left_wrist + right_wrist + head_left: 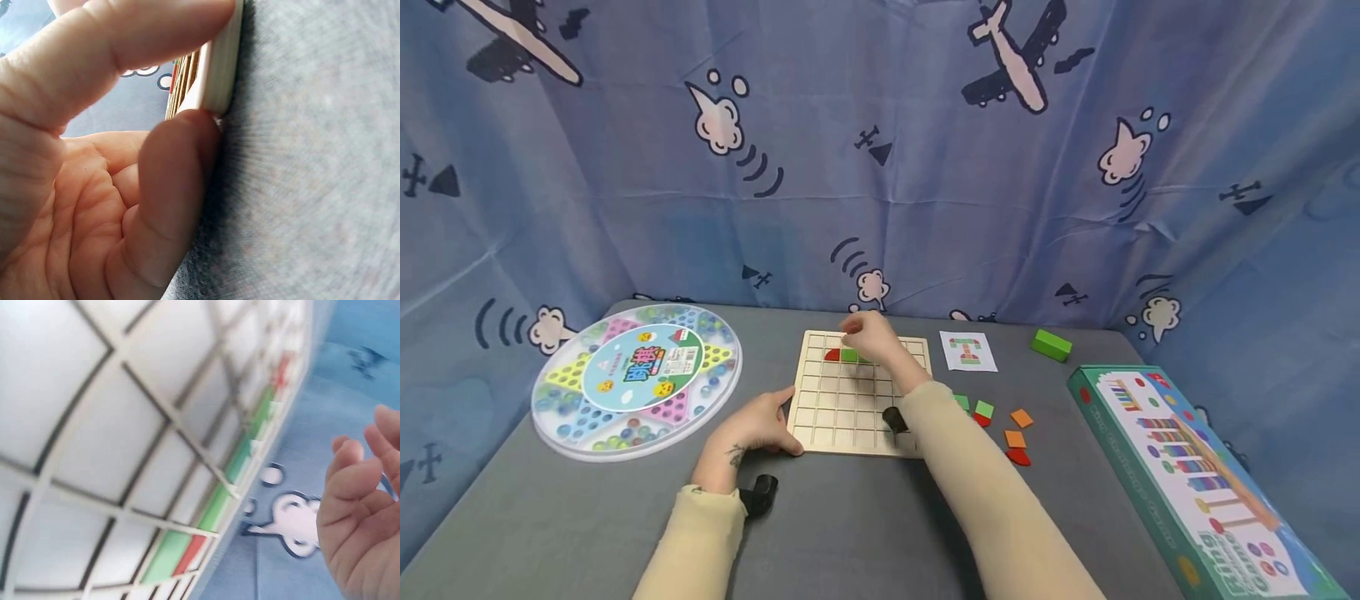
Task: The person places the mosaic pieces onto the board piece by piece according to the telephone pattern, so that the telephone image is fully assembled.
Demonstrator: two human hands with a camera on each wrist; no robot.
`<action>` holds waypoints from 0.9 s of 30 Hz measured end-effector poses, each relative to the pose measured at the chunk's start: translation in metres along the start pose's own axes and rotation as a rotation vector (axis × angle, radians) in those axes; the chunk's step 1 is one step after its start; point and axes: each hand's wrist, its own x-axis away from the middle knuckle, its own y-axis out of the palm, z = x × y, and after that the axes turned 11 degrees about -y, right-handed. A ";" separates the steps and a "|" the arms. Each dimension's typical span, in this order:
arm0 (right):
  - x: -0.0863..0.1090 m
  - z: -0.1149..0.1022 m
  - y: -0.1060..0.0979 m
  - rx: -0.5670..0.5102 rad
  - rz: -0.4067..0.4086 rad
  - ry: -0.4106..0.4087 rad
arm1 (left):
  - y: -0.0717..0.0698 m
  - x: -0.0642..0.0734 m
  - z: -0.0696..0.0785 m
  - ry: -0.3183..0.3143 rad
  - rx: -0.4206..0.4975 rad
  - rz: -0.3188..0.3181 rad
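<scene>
Head view: my left hand [756, 425] grips the grid board [842, 408] at its near left corner; my right hand [880, 340] is over its far edge. Left wrist view: thumb [175, 175] and finger [156, 31] touch the board's side. Right wrist view: my fingers [353, 481] bend loosely, holding nothing visible.

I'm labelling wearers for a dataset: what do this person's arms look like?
The left sleeve and right sleeve are plain pale yellow. A black device sits beside the left cuff, a second black device beside the right cuff. A dark, tattoo-like marking shows on the left wrist; its design is unclear.
</scene>
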 end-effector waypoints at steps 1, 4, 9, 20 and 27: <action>0.006 0.001 -0.006 -0.073 0.032 0.003 | 0.000 0.000 0.000 0.001 -0.001 0.001; 0.027 0.004 -0.028 -0.245 0.129 0.027 | 0.000 0.000 0.000 0.003 -0.006 0.003; 0.067 0.015 -0.062 -0.374 0.237 0.059 | -0.001 0.002 0.000 0.018 -0.017 0.005; 0.141 0.060 -0.100 -0.442 0.321 0.109 | -0.003 0.002 -0.001 0.031 0.000 -0.009; 0.166 0.077 -0.105 -0.432 0.316 0.193 | -0.001 0.003 0.000 0.035 0.013 -0.026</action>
